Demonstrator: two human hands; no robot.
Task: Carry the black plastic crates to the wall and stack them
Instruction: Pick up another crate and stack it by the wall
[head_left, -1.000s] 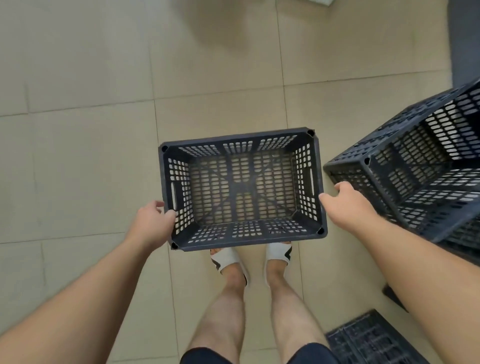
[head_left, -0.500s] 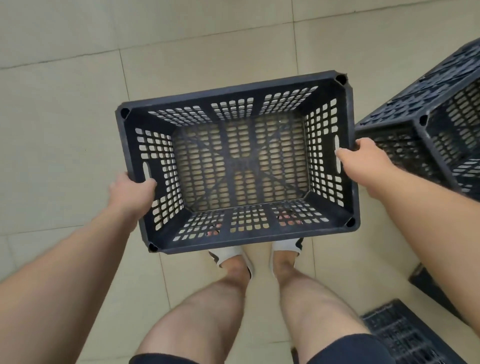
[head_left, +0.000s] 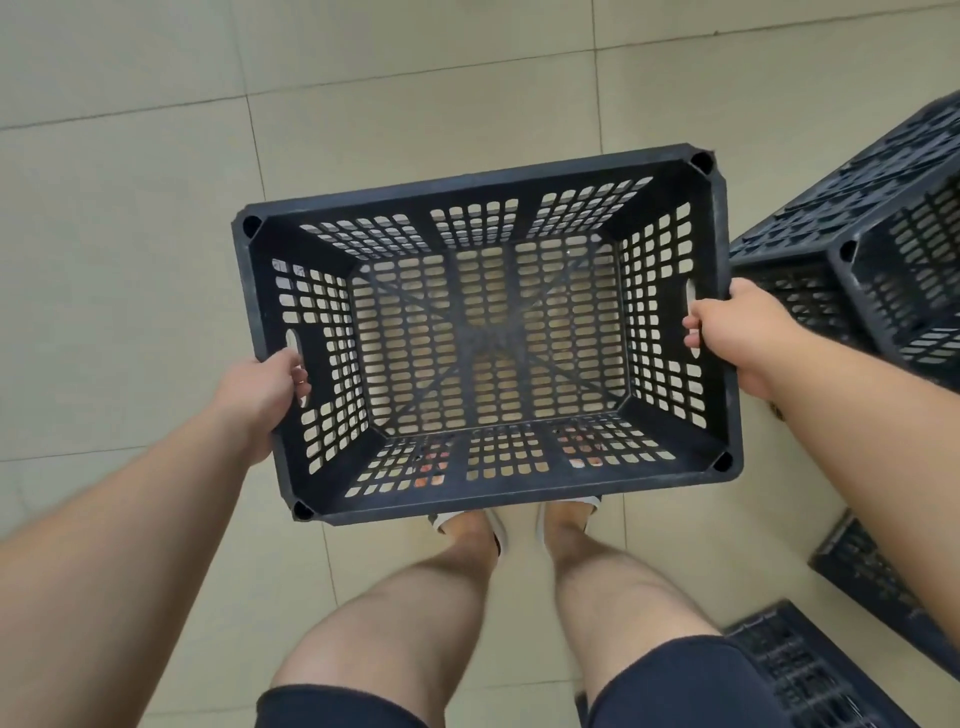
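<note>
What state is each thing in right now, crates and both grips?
Black slotted plastic crate: empty, upright, lifted clear of the tiled floor.
Left grip: curled through the crate's left handle slot.
Right grip: curled round the rim at the right handle slot.
Black plastic crates on the right: tilted, empty.
Flat black plastic crate at lower right: lying low on the floor, cut off by the frame.
</note>
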